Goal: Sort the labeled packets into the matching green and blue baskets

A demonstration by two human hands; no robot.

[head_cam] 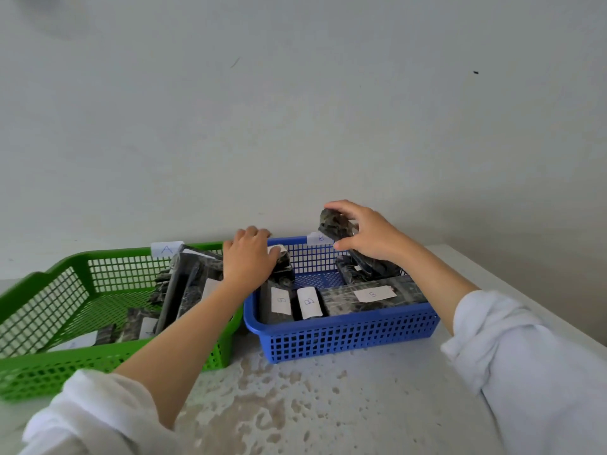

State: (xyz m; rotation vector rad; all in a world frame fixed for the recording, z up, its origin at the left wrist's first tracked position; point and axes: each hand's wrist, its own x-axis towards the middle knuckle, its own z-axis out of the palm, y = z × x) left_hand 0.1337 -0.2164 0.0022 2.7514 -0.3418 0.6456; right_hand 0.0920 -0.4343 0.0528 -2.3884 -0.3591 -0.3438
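One dark packet [333,224] is gripped by the right hand [371,234] over the blue basket's [345,336] twelve o'clock end. A second packet [282,261], at its ten o'clock corner, is covered by the left hand [249,261], apparently gripped. Sorting is judged nearly done: B-marked packets [371,297] are laid inside, others in the green basket [49,366] at nine o'clock.

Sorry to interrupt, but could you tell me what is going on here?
A person is sorting dark, letter-labelled packets. Their right hand grips a tilted packet over the back of the blue basket, where three packets labelled B lie in front. Their left hand holds a second packet at that basket's back left corner, beside the green basket tagged A.
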